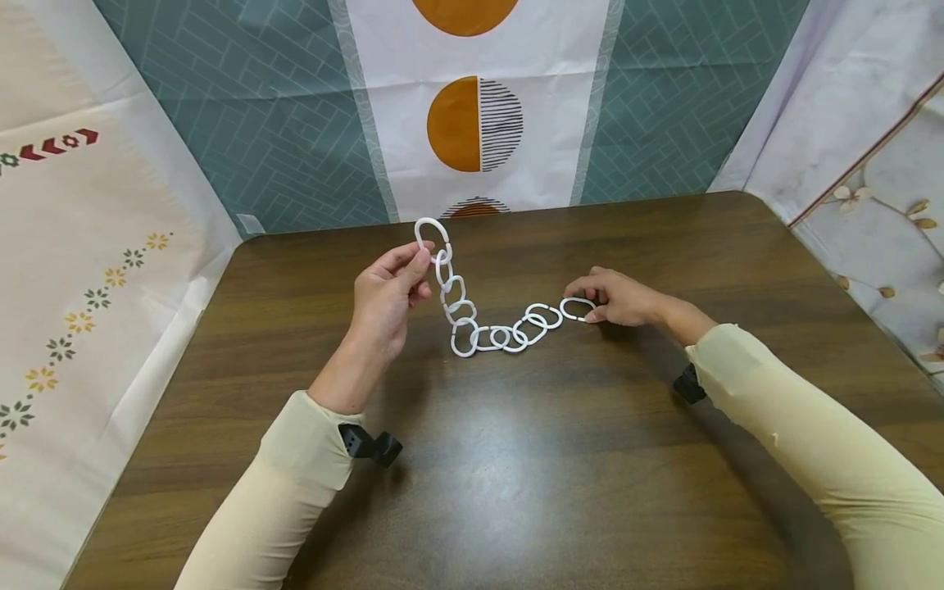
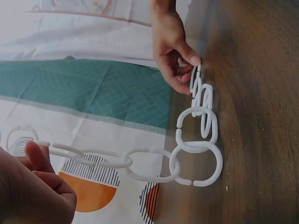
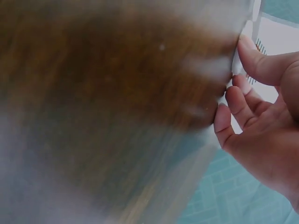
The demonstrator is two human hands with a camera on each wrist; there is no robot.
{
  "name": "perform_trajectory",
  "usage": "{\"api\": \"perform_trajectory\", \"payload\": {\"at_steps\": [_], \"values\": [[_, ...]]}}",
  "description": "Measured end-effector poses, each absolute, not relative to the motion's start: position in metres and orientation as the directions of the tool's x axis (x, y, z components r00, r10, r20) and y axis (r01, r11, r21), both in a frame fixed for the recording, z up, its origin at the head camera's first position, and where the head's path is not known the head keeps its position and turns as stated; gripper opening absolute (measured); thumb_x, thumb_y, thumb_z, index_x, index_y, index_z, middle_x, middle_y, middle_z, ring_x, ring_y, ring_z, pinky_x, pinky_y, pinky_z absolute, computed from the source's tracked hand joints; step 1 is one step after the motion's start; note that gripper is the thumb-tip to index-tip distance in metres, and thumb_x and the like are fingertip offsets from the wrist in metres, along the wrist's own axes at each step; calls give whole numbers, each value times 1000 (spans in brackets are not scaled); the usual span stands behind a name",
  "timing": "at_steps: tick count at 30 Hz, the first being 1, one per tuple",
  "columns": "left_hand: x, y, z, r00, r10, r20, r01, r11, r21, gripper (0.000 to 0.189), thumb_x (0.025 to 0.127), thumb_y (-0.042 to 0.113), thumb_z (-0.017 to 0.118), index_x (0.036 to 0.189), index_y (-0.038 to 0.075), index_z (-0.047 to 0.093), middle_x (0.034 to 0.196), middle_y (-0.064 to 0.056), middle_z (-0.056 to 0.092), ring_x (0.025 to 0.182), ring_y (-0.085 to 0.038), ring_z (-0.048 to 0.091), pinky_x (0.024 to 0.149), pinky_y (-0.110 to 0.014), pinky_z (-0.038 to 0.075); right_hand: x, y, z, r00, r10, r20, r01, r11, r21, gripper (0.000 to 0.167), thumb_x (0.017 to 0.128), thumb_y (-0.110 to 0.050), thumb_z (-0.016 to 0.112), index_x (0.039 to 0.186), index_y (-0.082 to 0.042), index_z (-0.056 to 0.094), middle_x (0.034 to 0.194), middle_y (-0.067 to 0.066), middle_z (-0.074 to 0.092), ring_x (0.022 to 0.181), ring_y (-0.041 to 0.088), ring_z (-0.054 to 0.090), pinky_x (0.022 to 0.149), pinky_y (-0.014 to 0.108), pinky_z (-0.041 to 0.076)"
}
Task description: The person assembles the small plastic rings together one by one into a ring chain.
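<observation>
A chain of white plastic C-shaped links [image 1: 462, 311] runs from my left hand down to the table, then bends right. My left hand [image 1: 389, 287] pinches it near its raised upper end, between thumb and fingers, with the top link [image 1: 421, 235] standing above the thumb. At the right, my right hand [image 1: 615, 297] pinches a single white link [image 1: 578, 300] low over the table. That link lies at the chain's right end; whether it is hooked in, I cannot tell. In the right wrist view, the right fingers [image 3: 240, 105] show, but the link is mostly hidden.
Under both hands is a dark brown wooden table [image 1: 501, 492]. Behind it hangs a green and white patterned cloth [image 1: 295, 123], with pale cloths [image 1: 66, 270] at the sides. A small black device [image 1: 369, 445] is worn at my left wrist.
</observation>
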State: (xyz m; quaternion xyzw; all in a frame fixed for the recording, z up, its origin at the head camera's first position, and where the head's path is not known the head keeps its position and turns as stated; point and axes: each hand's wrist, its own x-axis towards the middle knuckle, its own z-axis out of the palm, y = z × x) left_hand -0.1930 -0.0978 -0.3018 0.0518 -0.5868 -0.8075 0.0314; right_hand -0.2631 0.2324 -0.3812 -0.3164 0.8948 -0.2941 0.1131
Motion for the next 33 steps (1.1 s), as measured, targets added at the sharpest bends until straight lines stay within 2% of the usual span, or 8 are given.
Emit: {"api": "perform_trajectory", "payload": {"at_steps": [5,8,13,15,16,21,26,33], "values": [[-192,-96,-304,-993,-107,-52,-18,-297,955,20,93,8,63,111,-1,64,73,6,66,48,-6,50,51,-17,36,-261,230,-385,-782,-623,31,-530,637,-560,42,79,2,76,115,-4,56,86,13,48,75,22,44,69,34,37],[-191,-95,-305,-993,-102,-59,-27,-292,956,24,93,10,63,114,-3,63,74,6,66,48,-6,50,51,-17,36,-259,227,-385,-773,-633,34,-558,654,-512,45,82,-2,74,123,-5,56,86,11,49,74,20,44,68,35,37],[-191,-94,-307,-993,-92,-68,-41,-273,961,28,93,11,64,116,-4,62,75,5,67,48,-6,50,51,-17,35,-256,224,-384,-751,-660,34,-617,682,-391,50,87,-12,71,135,-8,54,114,16,61,105,36,57,86,50,44],[-191,-94,-308,-994,-88,-71,-45,-271,962,28,93,12,64,116,-3,62,76,4,67,48,-6,50,51,-17,35,-254,223,-384,-754,-656,25,-619,698,-360,52,88,-16,71,136,-8,53,122,17,61,111,38,55,90,54,43],[-191,-93,-308,-994,-86,-73,-47,-269,962,27,92,12,64,115,-3,63,76,4,67,48,-6,50,51,-17,35,-254,223,-384,-757,-654,24,-619,704,-347,53,87,-17,72,136,-7,53,121,18,61,105,36,58,88,53,45],[-192,-93,-310,-994,-77,-83,-59,-269,961,23,92,12,65,111,0,65,79,3,66,49,-6,50,52,-18,36,-251,219,-380,-768,-639,34,-609,715,-344,54,83,-19,77,131,-6,57,89,9,66,67,18,51,64,37,43],[-192,-92,-311,-993,-76,-92,-68,-269,961,19,92,12,65,108,2,67,80,3,66,49,-6,50,52,-17,37,-249,216,-373,-804,-593,44,-545,706,-452,52,78,-13,80,127,-10,63,57,0,44,51,13,38,52,31,32],[-191,-90,-314,-991,-69,-115,-94,-254,963,23,92,12,66,111,0,66,83,2,67,49,-6,50,52,-17,40,-251,213,-370,-860,-490,141,-463,635,-618,55,73,-9,84,124,-6,64,66,1,49,57,14,44,54,26,38]]}}
